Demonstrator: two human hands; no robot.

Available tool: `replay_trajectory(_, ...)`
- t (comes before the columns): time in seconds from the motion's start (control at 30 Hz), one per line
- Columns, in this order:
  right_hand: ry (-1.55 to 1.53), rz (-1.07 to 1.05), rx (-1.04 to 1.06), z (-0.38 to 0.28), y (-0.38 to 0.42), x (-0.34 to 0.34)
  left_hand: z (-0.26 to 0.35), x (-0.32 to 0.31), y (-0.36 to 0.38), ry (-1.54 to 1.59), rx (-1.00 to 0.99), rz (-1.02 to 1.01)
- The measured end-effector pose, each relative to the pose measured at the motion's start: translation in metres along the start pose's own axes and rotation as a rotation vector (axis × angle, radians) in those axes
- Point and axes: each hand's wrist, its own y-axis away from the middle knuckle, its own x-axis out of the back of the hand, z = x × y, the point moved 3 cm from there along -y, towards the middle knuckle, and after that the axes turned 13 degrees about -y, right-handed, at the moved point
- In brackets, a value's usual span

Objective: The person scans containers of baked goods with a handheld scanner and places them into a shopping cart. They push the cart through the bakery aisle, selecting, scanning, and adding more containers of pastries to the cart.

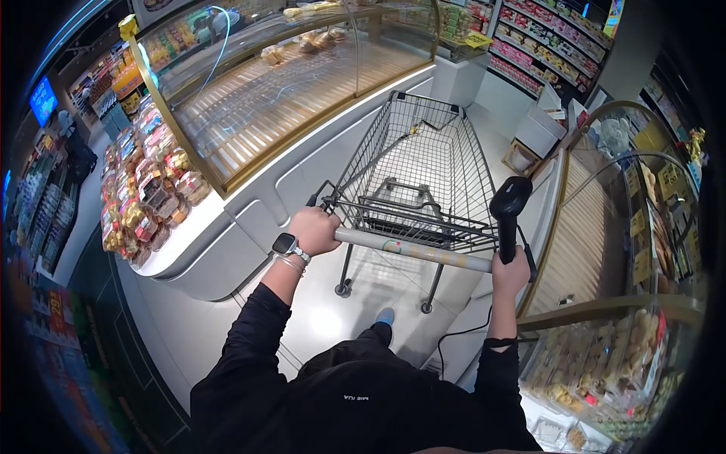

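In front of me stands a grey wire shopping cart (431, 163) with nothing in its basket. My left hand (314, 230) is wrapped round the left end of the cart's push handle (412, 248); a watch and bracelets are on that wrist. At the handle's right end, my right hand (511, 270) is closed in a fist. Out of it rises a black handheld device (510, 206) with a rounded head on a straight grip, shaped like a scanner. A black cable (452, 334) hangs below near my right forearm.
A glass bakery case (265, 113) with some bread runs along the left, and packed baked goods (155, 178) are stacked at its end. Close on the right are another glass-edged counter (567, 234) and clear food boxes (597, 363). Stocked shelves (548, 41) stand ahead.
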Motion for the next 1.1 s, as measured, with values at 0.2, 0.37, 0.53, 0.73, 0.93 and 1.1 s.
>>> replay_trajectory(0.2,-0.028,0.049,0.039,-0.023,0.059,0.017,-0.019,0.008,0.053,-0.009,-0.024,0.003)
replay_trajectory(0.37,0.024,0.083,0.023,-0.055,0.110,0.033,-0.043,0.014,0.085,0.025,-0.064,0.038)
replay_trajectory(0.53,0.081,0.163,0.007,-0.080,0.163,0.042,-0.069,0.022,0.121,0.062,-0.117,0.132)
replay_trajectory(0.73,0.111,0.182,-0.039,-0.128,0.239,0.056,-0.108,0.030,0.180,0.088,-0.175,0.134)
replay_trajectory(0.93,0.117,0.123,-0.042,-0.170,0.323,0.083,-0.138,0.053,0.260,0.104,-0.201,0.139)
replay_trajectory(1.1,0.091,0.024,0.034,-0.192,0.384,0.115,-0.151,0.080,0.339,0.098,-0.170,0.139)
